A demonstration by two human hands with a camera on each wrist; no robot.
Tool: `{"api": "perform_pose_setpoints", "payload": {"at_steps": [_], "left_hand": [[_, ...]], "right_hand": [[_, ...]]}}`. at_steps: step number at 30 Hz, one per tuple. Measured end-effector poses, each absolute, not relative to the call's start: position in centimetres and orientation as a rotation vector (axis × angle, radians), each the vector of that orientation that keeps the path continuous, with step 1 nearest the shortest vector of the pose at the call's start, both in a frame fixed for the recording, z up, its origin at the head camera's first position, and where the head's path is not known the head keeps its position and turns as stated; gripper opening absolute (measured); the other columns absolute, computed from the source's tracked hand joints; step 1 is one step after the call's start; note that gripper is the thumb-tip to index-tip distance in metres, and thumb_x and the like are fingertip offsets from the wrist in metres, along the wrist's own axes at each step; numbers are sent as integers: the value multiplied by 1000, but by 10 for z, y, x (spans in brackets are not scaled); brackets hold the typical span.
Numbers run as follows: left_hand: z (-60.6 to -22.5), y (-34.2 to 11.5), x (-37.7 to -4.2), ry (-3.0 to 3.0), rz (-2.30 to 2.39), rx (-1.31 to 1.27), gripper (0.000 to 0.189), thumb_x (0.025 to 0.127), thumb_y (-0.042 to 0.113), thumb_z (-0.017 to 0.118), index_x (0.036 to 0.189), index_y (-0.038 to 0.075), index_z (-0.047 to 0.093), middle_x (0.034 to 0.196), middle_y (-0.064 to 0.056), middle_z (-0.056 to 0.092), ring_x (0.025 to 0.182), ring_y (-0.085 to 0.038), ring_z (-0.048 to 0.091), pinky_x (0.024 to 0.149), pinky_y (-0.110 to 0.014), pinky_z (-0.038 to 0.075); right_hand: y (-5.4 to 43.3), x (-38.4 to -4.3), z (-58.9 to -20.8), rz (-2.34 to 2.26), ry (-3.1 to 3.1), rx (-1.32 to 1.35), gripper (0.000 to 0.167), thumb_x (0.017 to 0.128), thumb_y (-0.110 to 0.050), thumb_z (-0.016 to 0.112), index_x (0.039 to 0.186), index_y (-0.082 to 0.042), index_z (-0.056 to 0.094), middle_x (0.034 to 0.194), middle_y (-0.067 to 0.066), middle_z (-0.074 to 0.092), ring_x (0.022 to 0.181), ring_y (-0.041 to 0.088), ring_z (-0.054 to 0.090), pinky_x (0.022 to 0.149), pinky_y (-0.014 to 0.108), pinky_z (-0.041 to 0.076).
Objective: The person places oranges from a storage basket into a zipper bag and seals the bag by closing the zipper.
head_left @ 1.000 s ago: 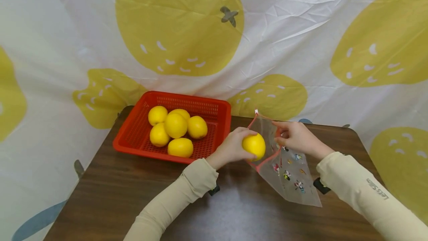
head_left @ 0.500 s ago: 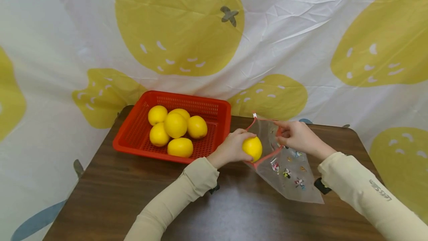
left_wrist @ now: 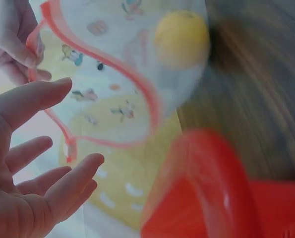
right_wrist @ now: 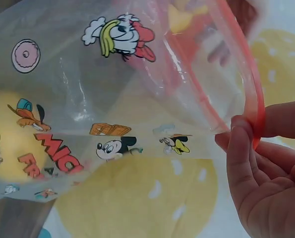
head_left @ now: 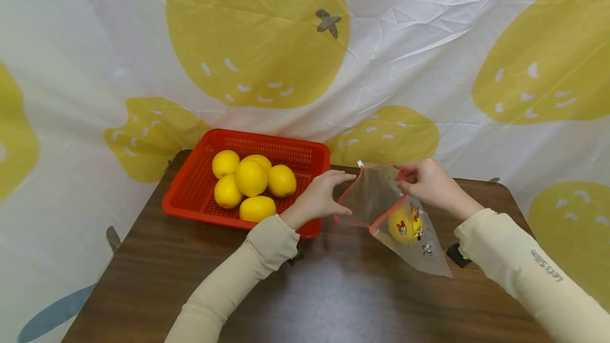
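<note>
My right hand (head_left: 426, 184) pinches the red-edged mouth of a clear zip bag (head_left: 371, 195) printed with cartoon characters. In the right wrist view, thumb and fingers (right_wrist: 242, 163) grip the red zip strip at its corner. Inside the bag, toward its bottom, lies a yellow lemon-like fruit (head_left: 401, 225), seen through the plastic. My left hand (head_left: 318, 198) is at the bag's wide mouth, fingers and thumb spread apart, with nothing held. The left wrist view shows that hand (left_wrist: 43, 163) with its fingers extended beside the opening, and the yellow fruit (left_wrist: 182, 39) in the bag beyond.
A red plastic basket (head_left: 173, 202) with several yellow fruits (head_left: 251, 178) stands on the left of the brown wooden table (head_left: 329, 295), its right end just under my left hand. A cloth with printed yellow fruit (head_left: 257, 36) hangs behind the table.
My left hand has released the yellow fruit and drawn back left with its fingers spread. The fruit has slid down into the bag, while my right hand keeps its pinch on the mouth.
</note>
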State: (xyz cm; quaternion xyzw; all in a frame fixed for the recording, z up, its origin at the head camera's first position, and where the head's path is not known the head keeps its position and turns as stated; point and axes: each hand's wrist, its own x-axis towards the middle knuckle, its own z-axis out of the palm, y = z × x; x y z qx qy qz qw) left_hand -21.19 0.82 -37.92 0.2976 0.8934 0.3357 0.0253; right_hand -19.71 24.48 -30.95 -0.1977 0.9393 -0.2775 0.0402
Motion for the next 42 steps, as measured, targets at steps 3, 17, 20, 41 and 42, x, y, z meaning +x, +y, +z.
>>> {"api": "perform_pose_setpoints", "payload": {"at_steps": [3,17,20,41,42], "left_hand": [[-378,-4,-213,2773,1052,898,71,66,22,81,129,11,51,129,-10,50,119,-24,45,98,-37,37],[-385,-73,-225,2847,1024,591,61,74,27,74,127,6,51,126,-12,48,113,-27,47,95,-39,39],[-391,-90,-227,2869,1001,542,59,75,28,73,125,5,52,124,-15,50,110,-30,49,92,-41,41],[-426,-132,-210,2921,736,501,51,69,23,77,112,0,63,110,-11,63,100,-26,56,86,-40,44],[-427,-131,-209,2918,736,500,51,69,23,78,111,0,63,110,-11,63,101,-26,56,87,-40,44]], "right_hand": [[249,-198,-302,-876,2883,-573,42,83,-3,58,122,11,50,89,17,66,76,20,63,52,23,43],[258,-199,-297,-840,2914,-541,44,82,-6,59,124,6,51,88,14,67,64,13,61,47,24,41],[258,-199,-297,-853,2897,-541,45,83,-7,59,125,6,50,89,14,67,62,15,60,45,24,39],[259,-197,-297,-830,2911,-590,43,82,-6,60,123,6,52,87,11,68,69,11,62,52,24,44],[259,-197,-297,-830,2912,-591,43,82,-5,60,123,6,53,87,11,68,71,12,62,52,24,44]]}}
